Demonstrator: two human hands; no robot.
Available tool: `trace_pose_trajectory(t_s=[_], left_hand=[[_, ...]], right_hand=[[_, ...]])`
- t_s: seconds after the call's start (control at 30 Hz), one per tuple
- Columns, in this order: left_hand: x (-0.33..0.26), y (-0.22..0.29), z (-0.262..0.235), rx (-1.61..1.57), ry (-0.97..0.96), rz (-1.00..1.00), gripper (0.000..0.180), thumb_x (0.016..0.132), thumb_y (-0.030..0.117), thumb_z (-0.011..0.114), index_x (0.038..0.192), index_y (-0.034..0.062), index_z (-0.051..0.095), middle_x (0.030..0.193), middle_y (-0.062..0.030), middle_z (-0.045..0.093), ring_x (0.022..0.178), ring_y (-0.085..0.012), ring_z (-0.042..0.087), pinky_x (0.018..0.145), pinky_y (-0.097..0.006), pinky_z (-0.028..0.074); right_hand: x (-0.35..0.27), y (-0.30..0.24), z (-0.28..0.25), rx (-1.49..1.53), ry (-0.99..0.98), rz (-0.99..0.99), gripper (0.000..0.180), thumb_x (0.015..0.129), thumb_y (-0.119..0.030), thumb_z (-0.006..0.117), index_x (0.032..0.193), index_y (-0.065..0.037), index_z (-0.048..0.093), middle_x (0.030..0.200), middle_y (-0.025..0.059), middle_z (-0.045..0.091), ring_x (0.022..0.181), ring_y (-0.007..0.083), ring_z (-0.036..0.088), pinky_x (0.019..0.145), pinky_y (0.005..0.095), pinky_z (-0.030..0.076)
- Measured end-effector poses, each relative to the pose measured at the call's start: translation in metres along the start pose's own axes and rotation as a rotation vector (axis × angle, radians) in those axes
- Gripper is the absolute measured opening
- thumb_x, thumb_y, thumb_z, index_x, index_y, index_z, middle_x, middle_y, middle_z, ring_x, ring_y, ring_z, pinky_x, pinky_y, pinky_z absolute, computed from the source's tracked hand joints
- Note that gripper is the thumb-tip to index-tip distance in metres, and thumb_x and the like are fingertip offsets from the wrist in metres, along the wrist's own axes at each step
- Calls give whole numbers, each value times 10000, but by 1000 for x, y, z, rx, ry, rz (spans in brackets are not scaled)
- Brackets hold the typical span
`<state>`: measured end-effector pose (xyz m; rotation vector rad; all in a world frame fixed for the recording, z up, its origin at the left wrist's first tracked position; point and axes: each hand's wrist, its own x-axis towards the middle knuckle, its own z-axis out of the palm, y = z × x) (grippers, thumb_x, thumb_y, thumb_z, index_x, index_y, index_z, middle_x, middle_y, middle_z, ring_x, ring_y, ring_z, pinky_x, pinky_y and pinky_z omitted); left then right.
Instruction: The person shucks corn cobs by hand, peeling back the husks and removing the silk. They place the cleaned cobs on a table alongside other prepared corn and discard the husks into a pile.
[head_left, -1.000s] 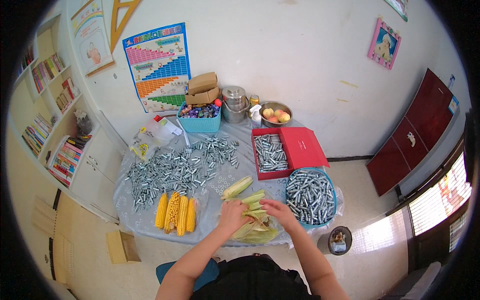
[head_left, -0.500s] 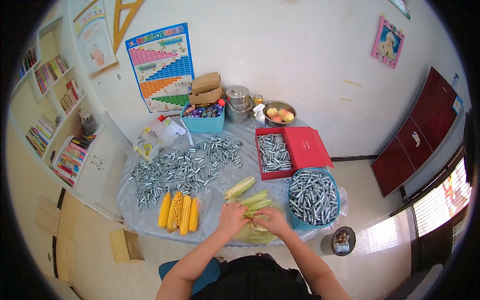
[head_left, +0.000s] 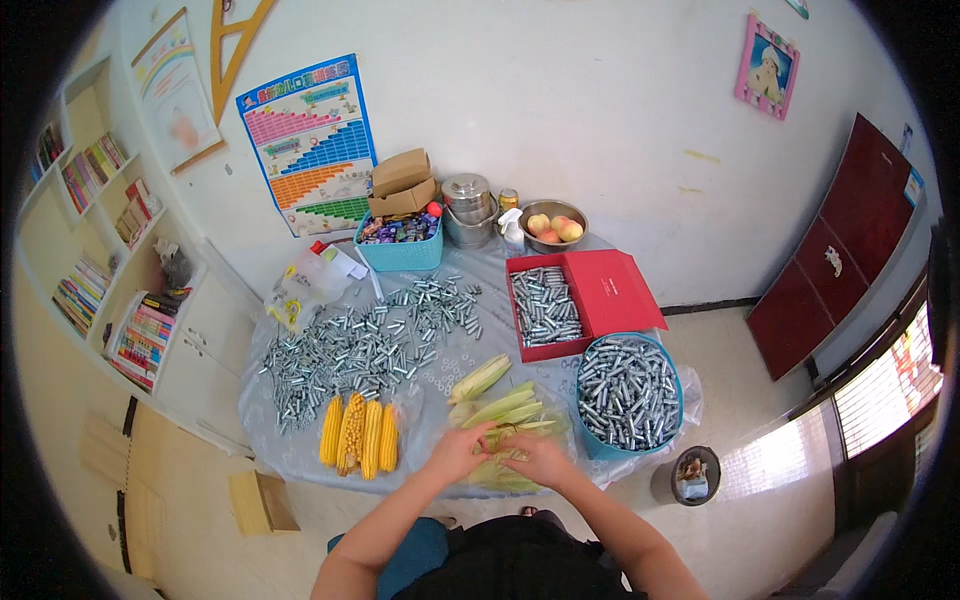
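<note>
Both of my hands are over a spread of pale green corn husks (head_left: 510, 405) at the table's front edge. My left hand (head_left: 458, 453) is closed, its fingertips pinching the husk. Facing it, my right hand (head_left: 538, 460) has its fingers bent together on the husk too. What lies directly under the fingers is partly hidden. Just beyond the hands is an ear of corn still in its husk (head_left: 481, 379). Several bare yellow corn cobs (head_left: 371, 440) lie side by side to the left.
Loose metal cylinders (head_left: 340, 350) cover the table's left. More fill a red box (head_left: 615, 290) and a blue tub (head_left: 592, 448) at right. Behind stand a turquoise basket (head_left: 412, 254), a metal pot (head_left: 467, 212), a spray bottle (head_left: 512, 232) and a fruit bowl (head_left: 577, 236). A bin (head_left: 668, 490) is on the floor.
My hands have drawn slightly apart and a little nearer to me. The green husk leaves beyond them look more fanned out. The whole view has shifted slightly.
</note>
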<state>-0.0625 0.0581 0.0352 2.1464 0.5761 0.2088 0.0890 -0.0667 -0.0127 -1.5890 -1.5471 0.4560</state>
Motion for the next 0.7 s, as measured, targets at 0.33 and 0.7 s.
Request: trace_pose_trajectory(t_s=[0.33,0.7], left_hand=[[8,-6,-29,159,-47,202,682,630,171,740,1247,104,458,1097,-145,561,948,-298,539,829,-372,425],[20,1,-31,264,43,106,643,632,263,731,1211,113,494,1095,-138,554,993,-292,508,833,-375,386]], right_hand=[[-13,24,-10,-223,47,124,219,733,-132,624,935,-47,612,925,162,607,819,338,578,741,400,466],[4,45,-2,-203,-259,256,277,766,-112,620,1041,-83,606,1056,169,580,1005,246,558,863,331,433]])
